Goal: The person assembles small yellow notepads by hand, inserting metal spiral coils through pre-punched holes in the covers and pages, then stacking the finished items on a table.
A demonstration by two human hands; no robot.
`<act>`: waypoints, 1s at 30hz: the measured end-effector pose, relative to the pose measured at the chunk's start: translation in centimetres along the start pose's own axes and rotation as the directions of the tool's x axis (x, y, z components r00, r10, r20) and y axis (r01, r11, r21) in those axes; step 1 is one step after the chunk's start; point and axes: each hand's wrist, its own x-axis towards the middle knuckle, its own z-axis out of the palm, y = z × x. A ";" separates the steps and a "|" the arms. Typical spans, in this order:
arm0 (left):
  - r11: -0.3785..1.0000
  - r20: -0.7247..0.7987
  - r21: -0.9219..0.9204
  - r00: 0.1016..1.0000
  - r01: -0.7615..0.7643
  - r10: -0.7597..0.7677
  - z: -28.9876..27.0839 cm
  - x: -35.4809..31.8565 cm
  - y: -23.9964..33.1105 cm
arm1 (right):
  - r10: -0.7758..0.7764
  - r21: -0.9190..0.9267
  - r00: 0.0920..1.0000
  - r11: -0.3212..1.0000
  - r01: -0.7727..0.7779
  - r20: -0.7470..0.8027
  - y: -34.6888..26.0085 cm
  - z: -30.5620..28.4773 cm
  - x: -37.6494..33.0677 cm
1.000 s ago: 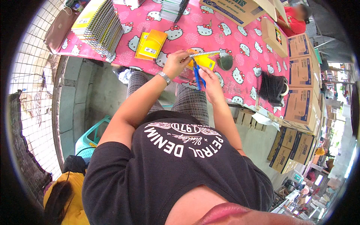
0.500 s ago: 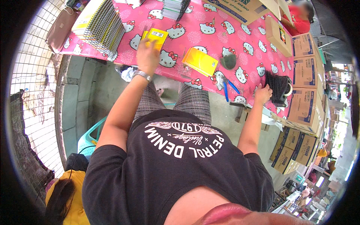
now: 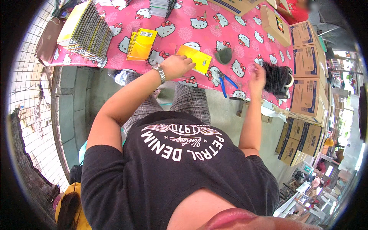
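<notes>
My left hand (image 3: 178, 66), with a metal watch at the wrist, lies at the left end of a loose yellow memo pad (image 3: 196, 60), its fingers bent onto the cover and the thumb hidden. Beside the pile of black binding coils (image 3: 273, 79), my right hand (image 3: 257, 78) is raised with fingers drawn together. A thin dark coil seems to show at its fingertips, though motion blurs it. To the left lie yellow spiral memo pads (image 3: 142, 44), slightly fanned. Blue-handled pliers (image 3: 224, 84) rest near the table's front edge, below a dark green rounded pad (image 3: 223, 56).
A tall stack of spiral notebooks (image 3: 87, 35) stands at the left of the pink cartoon-print tablecloth (image 3: 178, 38). A tape roll (image 3: 290, 79) sits beside the coils. Cardboard boxes (image 3: 306, 94) are piled at the right. Another person in red (image 3: 294, 12) is at the far right.
My left hand has left the fanned yellow pads and moved right onto the loose memo pad. My right hand has drawn left, away from the coil pile. The view has shifted slightly.
</notes>
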 end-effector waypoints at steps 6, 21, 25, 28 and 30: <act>0.988 -0.259 0.005 0.955 0.151 -0.145 -1.6 2.2 -1.0 | 0.041 0.330 0.940 0.930 -0.160 0.338 -12.7 7.4 -2.4; 0.980 -0.374 -0.033 0.907 0.197 -0.195 -0.6 3.8 -0.6 | 0.107 0.394 0.945 0.890 -0.230 0.310 -12.5 9.7 -2.3; 0.978 -0.358 -0.051 0.911 0.200 -0.205 -0.6 3.7 -0.7 | 0.218 0.391 0.865 0.823 -0.412 0.452 -12.9 8.8 -2.1; 0.980 -0.413 -0.026 0.891 0.195 -0.188 -0.4 3.7 -0.8 | 0.174 0.464 0.944 0.836 -0.293 0.281 -13.0 8.7 -1.3; 0.979 -0.381 -0.050 0.902 0.198 -0.202 -0.5 3.7 -0.7 | 0.072 0.378 0.935 0.902 -0.210 0.348 -12.5 8.8 -1.3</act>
